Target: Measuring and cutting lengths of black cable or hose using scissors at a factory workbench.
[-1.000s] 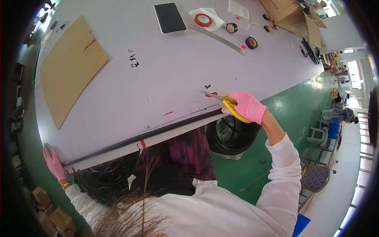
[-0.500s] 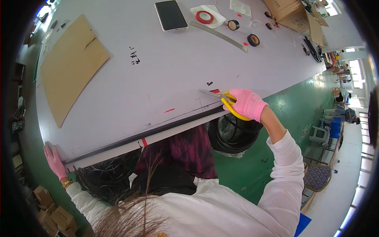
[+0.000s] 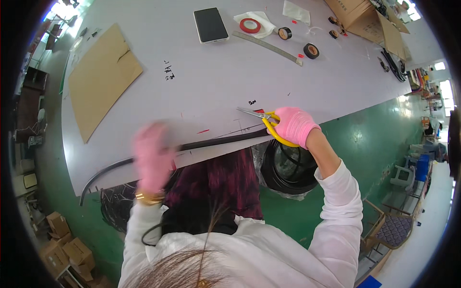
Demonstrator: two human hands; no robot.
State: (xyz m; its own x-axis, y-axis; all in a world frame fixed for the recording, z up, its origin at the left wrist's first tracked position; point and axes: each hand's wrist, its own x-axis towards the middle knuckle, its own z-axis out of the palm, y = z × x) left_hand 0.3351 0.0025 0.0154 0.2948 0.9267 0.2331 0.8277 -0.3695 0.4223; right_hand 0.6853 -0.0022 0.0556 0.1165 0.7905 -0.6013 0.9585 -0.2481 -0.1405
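My right hand (image 3: 297,126), in a pink knit glove, is closed around yellow-handled scissors (image 3: 280,138). Their silver blades point left above the table and stand slightly apart. One end of a long black tube (image 3: 216,142) reaches under this hand; whether the fingers also grip it is hidden. The tube runs left along the table's near edge, and its far-left end bends down over that edge. My left hand (image 3: 154,156), also pink-gloved, is smeared by motion over the tube's middle. I cannot tell whether it touches the tube.
Cardboard (image 3: 103,81) lies at the table's left. Farther back are a phone-like device (image 3: 210,25), a steel ruler (image 3: 269,47), red tape (image 3: 249,26) and black tape rolls (image 3: 311,51). An open carton (image 3: 357,19) stands back right. Black coils (image 3: 288,168) sit below the near edge.
My left hand has left the table's left corner and moved right, over the tube. The tube's left end, straight before, now bends down past the edge. My right hand keeps the scissors nearly in place.
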